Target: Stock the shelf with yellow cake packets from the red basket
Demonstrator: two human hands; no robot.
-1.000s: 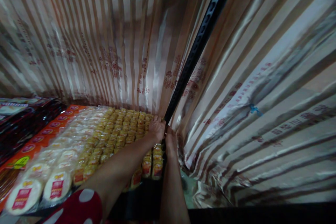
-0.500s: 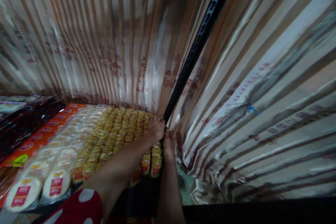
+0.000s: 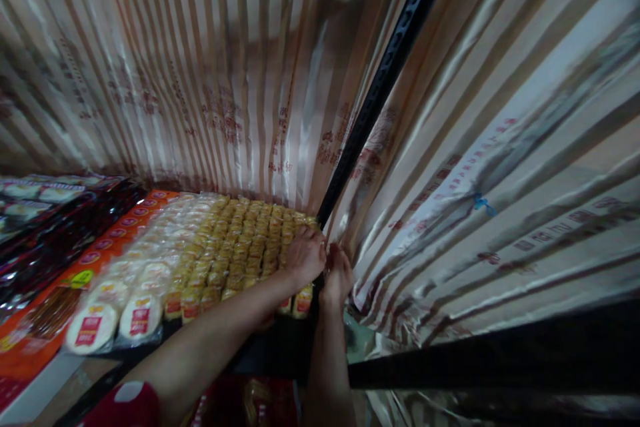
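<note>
My left hand (image 3: 306, 255) is at the right end of the rows of small yellow wrapped cakes (image 3: 245, 233), its fingers bent toward the shelf's right edge. Just beside it is my right hand (image 3: 337, 273), at the outer side of that edge, close to the striped plastic sheeting (image 3: 250, 100). The fingertips of both hands come close together below the foot of the black slotted post (image 3: 380, 73). Both hands look closed, but whatever sits between the fingers is too dark and small to make out.
Left of the cakes lie round white packaged cakes (image 3: 140, 315), an orange package strip (image 3: 107, 237) and dark shiny packets (image 3: 65, 227). A black shelf bar (image 3: 490, 340) crosses at lower right. A blue tie (image 3: 484, 204) is on the sheeting.
Both hands have drawn slightly down and toward me along the shelf's right edge. The view has shifted, so the goods appear further right and more shows below the shelf.
</note>
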